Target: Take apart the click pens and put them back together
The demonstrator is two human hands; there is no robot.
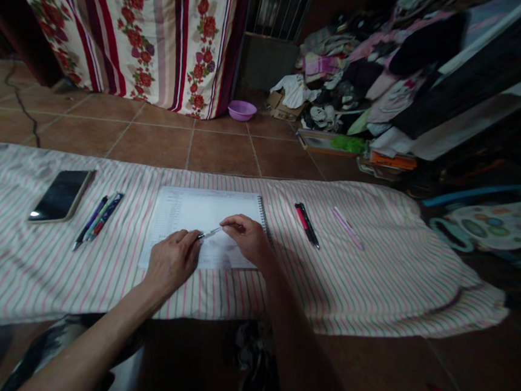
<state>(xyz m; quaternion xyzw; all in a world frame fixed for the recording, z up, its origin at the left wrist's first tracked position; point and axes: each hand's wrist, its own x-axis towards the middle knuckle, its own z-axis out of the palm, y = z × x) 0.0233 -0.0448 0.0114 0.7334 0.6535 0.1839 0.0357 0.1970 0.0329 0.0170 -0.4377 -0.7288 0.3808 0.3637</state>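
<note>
A slim pen (210, 234), dark at its left end and pale or clear along the middle, spans the gap between my hands above a spiral notebook (196, 205). My left hand (173, 259) is closed on the dark end, its wrist over the notebook's lower left edge. At the other end, my right hand (246, 238) pinches the pen between thumb and fingertips. Whether the pen is whole or in parts I cannot tell. The notebook lies flat with a mostly white page showing, printed along its left and top margins, and its coil on the right.
Left of the notebook lie several pens (98, 216) and a phone (62, 195). To the right are red and black pens (307, 225) and a pink pen (347, 227). A striped cloth (385, 279) covers the table. Beyond are a purple basin (242, 110) and piled clothes (358, 70).
</note>
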